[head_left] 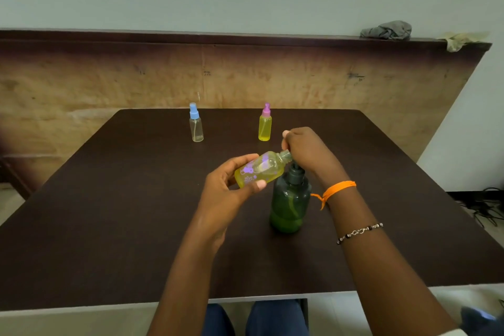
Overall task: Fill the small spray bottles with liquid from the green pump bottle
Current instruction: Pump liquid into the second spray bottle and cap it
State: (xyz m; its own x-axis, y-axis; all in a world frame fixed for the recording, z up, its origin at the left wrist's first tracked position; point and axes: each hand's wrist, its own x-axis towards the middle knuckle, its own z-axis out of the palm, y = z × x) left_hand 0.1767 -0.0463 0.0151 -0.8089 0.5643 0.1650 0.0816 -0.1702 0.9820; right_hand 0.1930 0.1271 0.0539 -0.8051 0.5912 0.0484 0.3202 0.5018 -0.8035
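While the left hand (231, 188) wraps its fingers (246, 159) and thumb around the body of a small bottle (259, 169) of yellow liquid, tilting it neck-first to the right, the right hand (305, 151) curls its fingers (285, 136) around something at that neck; whether it is a cap or the pump spout I cannot tell, as the hand hides it. Both hands are grasping, then, neither slack.

Directly below the tilted neck stands the green pump bottle (290, 199), upright on the dark surface (109, 213), its dark pump head touching or just under the right hand. Beyond the pump bottle, a yellow-filled spray bottle with a pink top (265, 124) stands upright; farther left of it stands a clear one with a blue top (195, 124), which looks empty.

My judgement is that the held bottle is nearly full and being closed or topped up. With it leaning this far, liquid could run out of an open neck onto the surface or the fingers. A slippery grip could then let it drop onto the pump bottle. Pressing down off-centre might also tip the pump bottle.
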